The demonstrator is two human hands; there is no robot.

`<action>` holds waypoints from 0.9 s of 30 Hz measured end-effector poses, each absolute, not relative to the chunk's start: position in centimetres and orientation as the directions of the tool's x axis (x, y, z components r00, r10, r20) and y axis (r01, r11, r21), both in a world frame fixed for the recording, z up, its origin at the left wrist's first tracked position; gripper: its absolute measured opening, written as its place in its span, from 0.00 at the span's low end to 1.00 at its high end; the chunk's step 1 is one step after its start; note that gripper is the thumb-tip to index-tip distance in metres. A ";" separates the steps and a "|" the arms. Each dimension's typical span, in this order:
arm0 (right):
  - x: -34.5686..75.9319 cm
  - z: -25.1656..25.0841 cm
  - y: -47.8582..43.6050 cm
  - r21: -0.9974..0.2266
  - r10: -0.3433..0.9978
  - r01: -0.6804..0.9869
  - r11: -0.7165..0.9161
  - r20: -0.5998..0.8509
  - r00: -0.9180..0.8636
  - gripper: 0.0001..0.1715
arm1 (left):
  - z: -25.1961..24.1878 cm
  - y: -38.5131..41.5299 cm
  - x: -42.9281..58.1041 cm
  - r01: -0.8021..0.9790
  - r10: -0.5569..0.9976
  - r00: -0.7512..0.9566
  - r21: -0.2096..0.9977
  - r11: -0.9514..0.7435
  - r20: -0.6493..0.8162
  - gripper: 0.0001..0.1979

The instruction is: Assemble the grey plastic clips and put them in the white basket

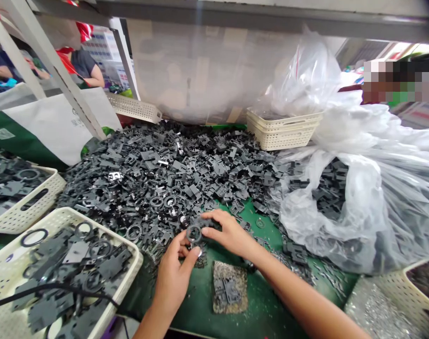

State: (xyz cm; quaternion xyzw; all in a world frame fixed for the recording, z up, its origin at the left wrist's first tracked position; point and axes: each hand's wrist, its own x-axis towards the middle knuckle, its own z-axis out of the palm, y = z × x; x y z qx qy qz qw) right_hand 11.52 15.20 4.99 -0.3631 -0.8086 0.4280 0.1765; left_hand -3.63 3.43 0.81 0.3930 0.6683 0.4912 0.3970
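A big heap of small black plastic parts covers the green table. At its near edge, both my hands meet on one black part with a ring. My left hand pinches it from below with thumb and fingers. My right hand grips it from the right, fingers curled around it. Just in front of my hands lies a small grey block with a black part seated on top.
Two white perforated baskets with black parts stand at the left. A clear plastic bag holding more parts fills the right side. Stacked cream baskets sit at the back. Another basket corner is at bottom right. People sit behind the rack, top left.
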 end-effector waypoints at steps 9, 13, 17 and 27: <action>13.2 6.5 9.4 -0.612 0.694 0.503 0.610 0.107 -0.712 0.14 | 2.0 2.2 -1.9 -0.503 0.912 -0.202 0.837 0.216 -0.357 0.22; 14.4 7.3 8.6 -0.611 0.692 0.549 0.570 -0.002 -0.722 0.10 | 1.8 1.4 -1.0 -0.258 0.948 -0.193 0.945 0.199 -0.252 0.18; 16.7 7.4 8.2 -0.628 0.664 0.560 0.540 -0.089 -0.742 0.12 | 1.2 0.2 0.1 0.131 0.988 -0.136 0.988 0.085 -0.067 0.13; 18.0 5.2 7.2 -0.546 0.598 0.559 0.624 -0.128 -0.791 0.12 | -1.8 -2.0 0.8 0.791 0.981 -0.023 0.603 -0.101 0.194 0.17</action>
